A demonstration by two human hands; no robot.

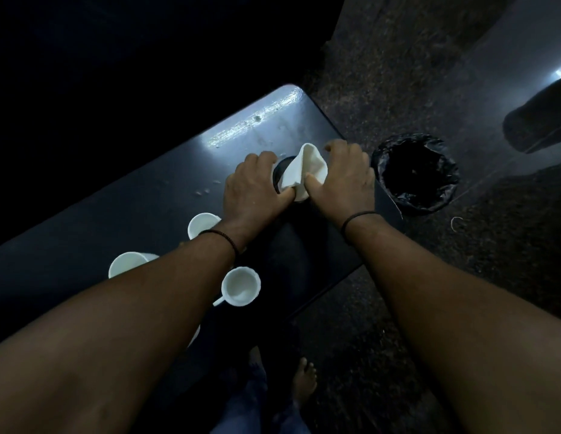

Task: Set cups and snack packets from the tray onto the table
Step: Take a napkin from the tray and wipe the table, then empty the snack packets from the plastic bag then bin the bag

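Both my hands meet at a white packet (305, 170) above a dark round object (280, 172) near the far right end of the dark table (147, 195). My left hand (254, 191) curls around the dark object and pinches the packet's lower edge. My right hand (341, 178) grips the packet from the right. Three white cups stand on the table under my left forearm: one (200, 223) by my wrist, one (127, 264) further left, one with a handle (240, 286) nearest me. The scene is dim; no tray is distinguishable.
A bin lined with a black bag (417, 177) stands on the speckled floor just past the table's right edge. A dark cylindrical object (536, 120) lies at the far right. My bare foot (304, 380) shows below the table's near edge.
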